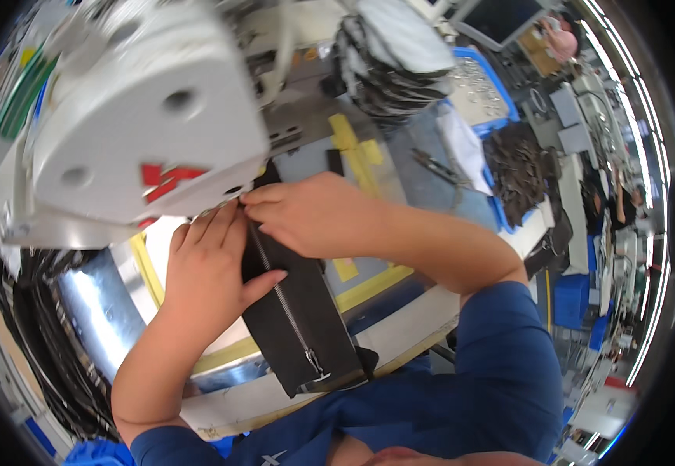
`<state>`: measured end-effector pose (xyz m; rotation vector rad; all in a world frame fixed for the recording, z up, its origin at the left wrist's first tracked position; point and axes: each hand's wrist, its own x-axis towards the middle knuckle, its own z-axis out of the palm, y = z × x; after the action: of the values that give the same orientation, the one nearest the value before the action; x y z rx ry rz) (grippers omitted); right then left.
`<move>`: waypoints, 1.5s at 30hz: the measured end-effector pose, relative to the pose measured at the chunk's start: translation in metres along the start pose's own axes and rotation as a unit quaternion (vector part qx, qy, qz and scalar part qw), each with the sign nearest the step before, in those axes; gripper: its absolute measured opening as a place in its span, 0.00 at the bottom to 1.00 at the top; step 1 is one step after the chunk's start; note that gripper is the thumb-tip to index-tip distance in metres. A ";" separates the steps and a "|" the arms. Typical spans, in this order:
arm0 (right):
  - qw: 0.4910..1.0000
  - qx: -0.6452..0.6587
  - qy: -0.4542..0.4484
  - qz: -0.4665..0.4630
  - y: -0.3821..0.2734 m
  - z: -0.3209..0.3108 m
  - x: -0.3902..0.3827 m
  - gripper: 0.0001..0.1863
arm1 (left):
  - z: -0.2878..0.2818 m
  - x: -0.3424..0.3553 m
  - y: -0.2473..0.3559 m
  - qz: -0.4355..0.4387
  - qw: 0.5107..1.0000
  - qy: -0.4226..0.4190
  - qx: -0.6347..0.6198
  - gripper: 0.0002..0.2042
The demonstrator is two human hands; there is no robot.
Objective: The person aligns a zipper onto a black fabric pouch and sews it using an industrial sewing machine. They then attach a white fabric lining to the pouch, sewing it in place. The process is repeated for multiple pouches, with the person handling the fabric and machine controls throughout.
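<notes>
A white sewing machine (143,116) fills the upper left, and a black fabric strip with a metal zipper (314,326) runs from under its head toward me. My left hand (213,256) lies on the strip's upper left part, fingers stretched out and thumb apart, fingertips close to the machine's head. My right hand (306,213) has its fingers bent and pinched on the strip just below the head, beside my left fingertips, which partly hide that spot. Yellow tape strips (372,279) are stuck on the work surface around the piece.
A stack of black and white pieces (388,70) stands behind. To the right are a blue tray of small metal parts (473,89), a dark pile (512,167), a dark tool (430,163) and blue bins (570,299). Black strips (34,342) hang at left. Other people (563,43) work farther away.
</notes>
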<state>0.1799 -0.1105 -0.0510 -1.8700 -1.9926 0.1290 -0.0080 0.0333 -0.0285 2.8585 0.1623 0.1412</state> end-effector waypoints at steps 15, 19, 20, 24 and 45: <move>0.772 -0.229 0.117 0.582 0.220 -0.186 -0.133 0.18 | 0.025 0.004 0.008 0.097 0.992 0.072 0.037 0.43; 0.723 -0.288 0.036 0.627 0.270 -0.160 -0.164 0.18 | 0.027 0.001 0.007 0.126 0.988 0.093 0.000 0.39; 0.732 -0.294 0.025 0.614 0.273 -0.155 -0.164 0.18 | 0.025 -0.002 0.006 0.132 0.987 0.096 -0.001 0.37; 0.749 -0.330 -0.029 0.574 0.288 -0.155 -0.175 0.16 | 0.025 -0.001 0.006 0.152 0.983 0.097 -0.017 0.34; 0.983 0.152 -0.021 0.101 0.003 -0.039 0.007 0.05 | 0.027 -0.002 0.001 0.103 0.988 0.077 -0.087 0.40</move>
<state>0.1963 -0.1117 -0.0151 -1.8725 -1.6920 0.5050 -0.0066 0.0245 -0.0546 2.6831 -0.1117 0.3970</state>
